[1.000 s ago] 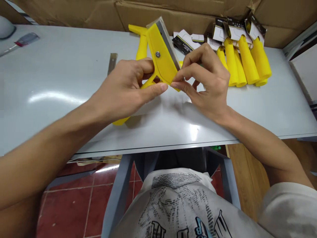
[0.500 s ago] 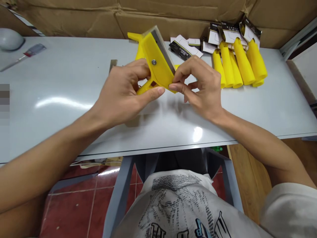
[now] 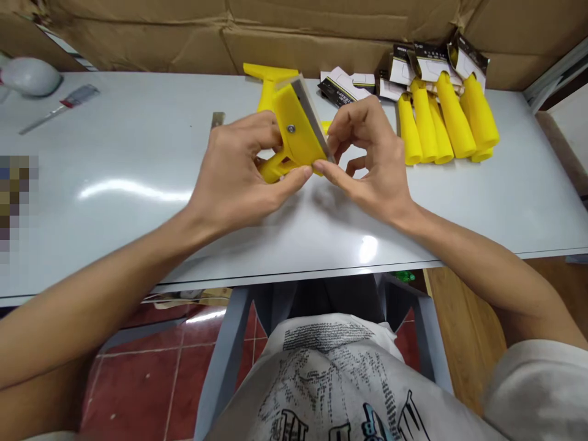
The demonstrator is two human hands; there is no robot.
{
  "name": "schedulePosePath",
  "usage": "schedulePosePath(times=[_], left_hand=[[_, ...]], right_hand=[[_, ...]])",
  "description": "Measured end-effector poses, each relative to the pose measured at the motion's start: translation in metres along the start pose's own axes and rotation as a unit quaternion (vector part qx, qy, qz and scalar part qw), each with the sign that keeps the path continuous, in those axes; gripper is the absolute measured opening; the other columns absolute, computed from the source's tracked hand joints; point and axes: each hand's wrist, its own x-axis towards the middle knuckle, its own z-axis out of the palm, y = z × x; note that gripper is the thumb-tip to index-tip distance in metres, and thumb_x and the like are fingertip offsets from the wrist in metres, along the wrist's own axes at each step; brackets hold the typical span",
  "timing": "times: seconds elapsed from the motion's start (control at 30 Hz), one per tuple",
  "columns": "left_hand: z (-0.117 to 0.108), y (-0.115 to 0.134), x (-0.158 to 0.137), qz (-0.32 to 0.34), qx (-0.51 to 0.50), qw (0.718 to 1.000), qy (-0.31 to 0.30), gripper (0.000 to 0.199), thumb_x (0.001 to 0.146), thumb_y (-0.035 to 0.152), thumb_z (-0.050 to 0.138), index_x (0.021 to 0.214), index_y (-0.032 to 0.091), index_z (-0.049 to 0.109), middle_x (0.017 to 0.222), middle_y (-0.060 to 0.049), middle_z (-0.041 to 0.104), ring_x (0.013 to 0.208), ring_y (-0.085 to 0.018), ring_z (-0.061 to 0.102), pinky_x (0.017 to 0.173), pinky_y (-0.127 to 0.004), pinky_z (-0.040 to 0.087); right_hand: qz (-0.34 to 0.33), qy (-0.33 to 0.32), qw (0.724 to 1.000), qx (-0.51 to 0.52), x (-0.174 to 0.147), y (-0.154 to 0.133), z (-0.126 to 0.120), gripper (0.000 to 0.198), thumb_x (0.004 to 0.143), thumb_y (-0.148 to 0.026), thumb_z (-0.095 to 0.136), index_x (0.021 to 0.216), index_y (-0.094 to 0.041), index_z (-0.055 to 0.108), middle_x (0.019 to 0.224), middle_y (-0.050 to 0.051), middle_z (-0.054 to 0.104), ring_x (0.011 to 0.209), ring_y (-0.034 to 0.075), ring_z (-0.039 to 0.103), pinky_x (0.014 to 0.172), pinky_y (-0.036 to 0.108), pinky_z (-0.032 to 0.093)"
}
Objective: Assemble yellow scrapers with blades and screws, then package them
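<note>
My left hand [image 3: 241, 165] is closed around the lower part of a yellow scraper [image 3: 294, 119], its thumb laid along the near edge. The scraper is tilted above the table, with a screw in its face and a grey blade [image 3: 313, 113] along its right edge. With thumb and curled fingers, my right hand [image 3: 372, 159] grips the scraper's lower right corner, by the blade's end. Behind the scraper shows a yellow T-shaped piece [image 3: 269, 72]; my left hand and the scraper hide its lower part.
Yellow handles [image 3: 452, 119] with card labels are piled at the back right. Printed cards [image 3: 342, 86] lie left of them. A screwdriver [image 3: 64, 107] and a rounded white object [image 3: 32, 76] are at the far left. A small metal plate [image 3: 217, 119] lies behind my left hand. Cardboard [image 3: 312, 30] backs the table.
The scraper has come slightly down and turned a little, showing more of the yellow piece behind it. My right fingers have shifted along the blade edge. The whole view has moved slightly.
</note>
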Motion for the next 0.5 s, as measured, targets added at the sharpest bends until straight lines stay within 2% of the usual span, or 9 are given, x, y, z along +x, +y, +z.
schedulePosePath(times=[0.13,0.23,0.3,0.4,0.5], left_hand=[[-0.001,0.003,-0.002,0.027,0.087,0.996,-0.010,0.025,0.116,0.046,0.084,0.100,0.028,0.079,0.079,0.002,0.068,0.067,-0.016,0.057,0.060,-0.037,0.046],[0.005,-0.004,-0.003,0.084,0.113,0.990,0.001,0.028,0.114,0.038,0.081,0.091,0.028,0.069,0.069,0.005,0.055,0.059,-0.014,0.047,0.057,-0.037,0.040],[0.012,-0.014,-0.006,0.131,0.145,0.981,0.012,0.023,0.113,0.032,0.079,0.092,0.029,0.069,0.069,0.005,0.057,0.058,-0.014,0.048,0.056,-0.037,0.039],[0.022,-0.031,-0.012,0.207,0.214,0.955,0.008,0.005,0.111,0.032,0.076,0.112,0.028,0.077,0.079,0.002,0.073,0.062,-0.016,0.059,0.055,-0.034,0.042],[0.030,-0.041,-0.019,0.258,0.269,0.928,0.011,0.015,0.111,0.033,0.069,0.120,0.024,0.077,0.087,-0.002,0.080,0.068,-0.019,0.071,0.058,-0.033,0.044]], right_hand=[[0.013,-0.052,0.997,-0.062,0.002,-0.003,-0.006,0.033,0.118,-0.042,0.073,0.147,-0.031,0.061,0.129,0.005,0.080,0.112,0.021,0.082,0.085,0.034,0.074],[-0.025,-0.131,0.984,-0.114,0.012,-0.006,-0.027,0.027,0.115,-0.032,0.067,0.142,-0.031,0.070,0.131,0.004,0.084,0.117,0.022,0.083,0.096,0.039,0.075],[-0.042,-0.157,0.973,-0.164,0.021,-0.009,-0.047,0.030,0.111,-0.021,0.065,0.137,-0.029,0.077,0.128,0.004,0.087,0.116,0.024,0.084,0.101,0.041,0.073],[0.022,-0.117,0.938,-0.326,0.032,-0.011,-0.069,0.040,0.109,-0.011,0.062,0.143,-0.022,0.080,0.128,0.009,0.089,0.114,0.027,0.085,0.114,0.046,0.070],[0.091,-0.122,0.890,-0.429,0.035,-0.012,-0.070,0.046,0.113,-0.018,0.064,0.157,-0.010,0.076,0.139,0.021,0.087,0.129,0.042,0.085,0.121,0.060,0.067]])
